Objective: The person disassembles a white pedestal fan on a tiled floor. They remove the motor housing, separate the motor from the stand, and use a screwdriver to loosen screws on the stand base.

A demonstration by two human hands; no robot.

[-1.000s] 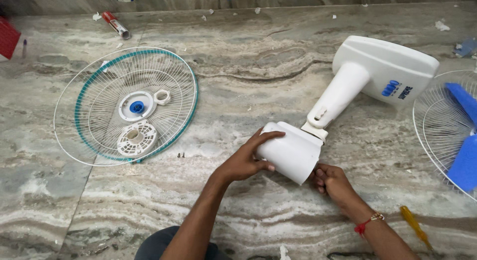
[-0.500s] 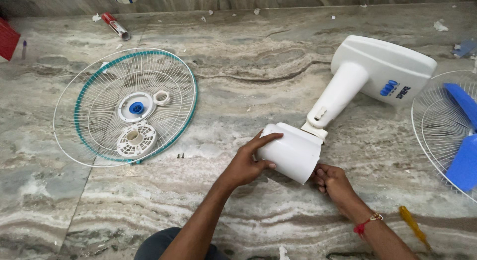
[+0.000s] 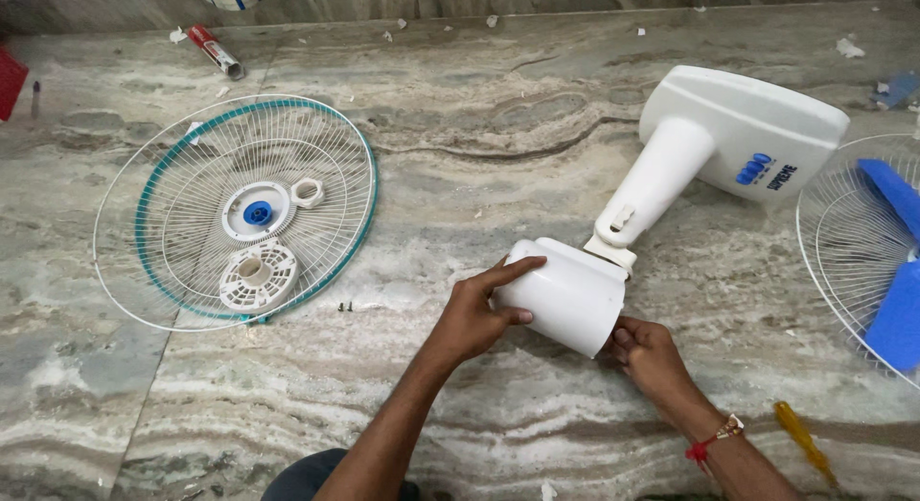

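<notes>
The white fan motor housing (image 3: 567,295) lies on the marble floor (image 3: 479,175) toward its near edge, my left hand (image 3: 474,314) curled round its rear, right hand (image 3: 647,352) pinching under its open end, so I'd keep it steady.

Bare forearms, no sleeves; red thread band with small beads on the right wrist (image 3: 714,438); dark trousers

Both forearms reached in from the near edge, angled toward each other. The left hand (image 3: 476,314) lay palm down, fingers spread and curved, thumb tucked under in a wrapping grip. The right hand (image 3: 650,355) sat lower, fingers curled upward, a red thread around its wrist.
</notes>
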